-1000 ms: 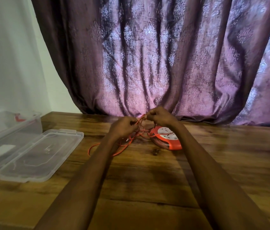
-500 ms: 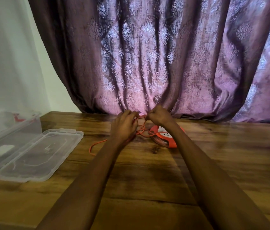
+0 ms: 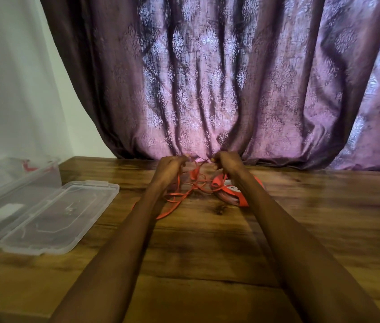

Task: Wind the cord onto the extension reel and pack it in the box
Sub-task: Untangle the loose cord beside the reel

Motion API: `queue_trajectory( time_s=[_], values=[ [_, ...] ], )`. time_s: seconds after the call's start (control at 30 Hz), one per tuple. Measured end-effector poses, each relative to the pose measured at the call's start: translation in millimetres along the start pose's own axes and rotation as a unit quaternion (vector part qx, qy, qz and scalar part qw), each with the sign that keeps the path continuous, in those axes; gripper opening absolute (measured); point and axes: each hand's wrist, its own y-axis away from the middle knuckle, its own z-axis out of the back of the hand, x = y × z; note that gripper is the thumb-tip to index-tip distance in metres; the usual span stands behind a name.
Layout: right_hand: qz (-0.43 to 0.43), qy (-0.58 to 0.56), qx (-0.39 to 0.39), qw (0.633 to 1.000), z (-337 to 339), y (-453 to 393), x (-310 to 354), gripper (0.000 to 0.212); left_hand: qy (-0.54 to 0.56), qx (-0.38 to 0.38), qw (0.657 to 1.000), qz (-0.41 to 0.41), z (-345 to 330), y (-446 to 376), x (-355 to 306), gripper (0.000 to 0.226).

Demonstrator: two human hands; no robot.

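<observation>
Two grips pinch the cord (image 3: 177, 194): my left hand (image 3: 170, 167), my right hand (image 3: 226, 164), at the desk's (image 3: 207, 252) far edge by the curtain (image 3: 207, 89); near desk open.

A home room: patterned purple curtain (image 3: 207, 89) behind a wooden table (image 3: 207, 241), plain white wall (image 3: 9, 89).

Purple patterned curtain (image 3: 219, 78) hangs behind wooden table (image 3: 207, 252); white wall (image 3: 9, 78) at left.
</observation>
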Motion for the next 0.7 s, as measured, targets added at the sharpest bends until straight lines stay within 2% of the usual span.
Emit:
queue_trajectory(
  time_s=[0.13,0.2,0.27,0.33,0.4,0.47,0.53,0.6,0.63,0.7],
  values=[
    [0.009,-0.086,0.004,0.996,11.3,1.3,-1.2,0.026,-0.117,-0.041,0.992,-0.022,8.4,-8.4,12.2,0.047],
    [0.011,-0.116,0.004,0.993,15.7,1.0,4.0,0.028,-0.185,-0.094,0.978,-0.022,14.7,-10.0,17.2,0.046],
    [0.019,-0.145,-0.001,0.989,19.2,0.0,9.9,0.028,-0.208,-0.126,0.970,-0.010,23.0,-12.2,21.9,0.038],
    [0.028,-0.158,-0.001,0.987,21.8,-1.1,13.0,0.027,-0.232,-0.131,0.964,0.013,31.2,-13.8,25.7,0.030],
    [0.022,-0.151,0.004,0.988,23.6,0.1,13.2,0.024,-0.314,-0.129,0.941,-0.010,36.2,-10.6,25.3,0.030],
    [0.016,-0.130,0.014,0.991,26.1,1.8,12.8,0.022,-0.378,-0.091,0.914,-0.113,34.9,-5.7,19.0,0.035],
    [0.019,-0.095,0.021,0.995,28.8,2.3,13.5,0.021,-0.401,0.010,0.889,-0.220,25.5,-1.5,10.5,0.027],
    [0.027,-0.080,0.031,0.996,31.0,3.6,14.5,0.021,-0.436,0.111,0.862,-0.235,9.2,2.2,1.6,0.023],
    [0.032,-0.080,0.036,0.996,31.7,4.6,15.2,0.022,-0.466,0.134,0.842,-0.235,0.2,3.2,-1.4,0.026],
    [0.043,-0.077,0.039,0.995,32.3,6.8,17.7,0.024,-0.522,0.132,0.807,-0.243,-14.0,4.5,-1.5,0.036]
  ],
)
